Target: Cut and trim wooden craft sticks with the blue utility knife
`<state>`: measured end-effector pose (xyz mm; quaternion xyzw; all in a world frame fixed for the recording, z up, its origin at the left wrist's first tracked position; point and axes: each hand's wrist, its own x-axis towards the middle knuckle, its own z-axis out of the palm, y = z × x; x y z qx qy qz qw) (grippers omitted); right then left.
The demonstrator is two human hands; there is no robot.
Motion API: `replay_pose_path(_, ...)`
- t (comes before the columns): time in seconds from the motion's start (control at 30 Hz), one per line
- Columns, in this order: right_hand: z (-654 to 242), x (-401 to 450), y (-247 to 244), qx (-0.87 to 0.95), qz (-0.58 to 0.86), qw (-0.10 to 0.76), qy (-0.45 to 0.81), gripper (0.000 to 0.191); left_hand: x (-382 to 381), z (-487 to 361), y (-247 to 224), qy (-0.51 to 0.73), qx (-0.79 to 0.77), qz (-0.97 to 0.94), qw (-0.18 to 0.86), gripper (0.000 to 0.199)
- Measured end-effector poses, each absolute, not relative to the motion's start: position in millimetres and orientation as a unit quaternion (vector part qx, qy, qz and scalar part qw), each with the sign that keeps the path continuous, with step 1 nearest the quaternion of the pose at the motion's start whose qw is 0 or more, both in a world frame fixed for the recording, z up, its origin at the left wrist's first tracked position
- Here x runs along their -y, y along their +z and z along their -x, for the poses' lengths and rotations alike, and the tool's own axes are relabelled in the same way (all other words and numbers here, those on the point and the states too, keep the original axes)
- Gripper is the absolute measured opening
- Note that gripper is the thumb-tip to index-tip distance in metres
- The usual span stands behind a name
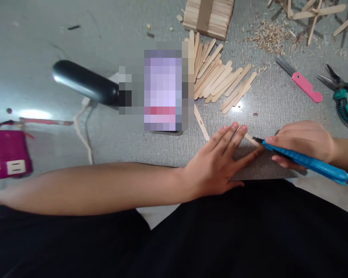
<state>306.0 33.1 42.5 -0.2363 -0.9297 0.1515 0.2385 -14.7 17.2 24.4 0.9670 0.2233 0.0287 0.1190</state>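
My left hand (220, 162) lies on the grey table near its front edge, fingers spread, over one end of a wooden stick (253, 140). My right hand (303, 143) is closed around a blue utility knife (310, 160), whose dark tip meets the stick just right of my left fingers. Another stick (202, 122) with a small slot in it lies beyond my left hand. Farther back are many loose wooden sticks (220, 79) in a fanned heap. The part of the stick beneath my left fingers is hidden.
A banded stick bundle (208, 17), wood shavings (274, 36) and crossed sticks (316, 13) lie at the back. Right are a pink knife (307, 87) and pliers (340, 92). Left are a blurred-out phone (162, 88), a black cylinder (87, 83) and a magenta pouch (8, 152).
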Motion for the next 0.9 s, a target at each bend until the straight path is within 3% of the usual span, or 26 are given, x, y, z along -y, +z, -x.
replay_pose_path(0.2,-308.3,-32.9,39.3,0.936,0.22,0.234,0.147,0.048,-15.0,11.5,21.4,0.029,-0.231,-0.964,0.131,0.12)
replay_pose_path(0.5,-307.7,-31.2,45.9,0.963,0.169,0.205,0.053,0.027,-9.0,8.3,18.9,0.043,-0.24,-0.963,0.113,0.12)
replay_pose_path(0.73,-308.7,-25.6,36.2,0.954,0.171,0.238,0.066,0.036,-9.6,8.6,19.3,0.053,-0.233,-0.964,0.113,0.123)
replay_pose_path(0.9,-307.7,-24.6,36.9,0.953,0.177,0.237,0.065,0.031,-10.5,7.9,19.7,0.057,-0.227,-0.968,0.093,0.128)
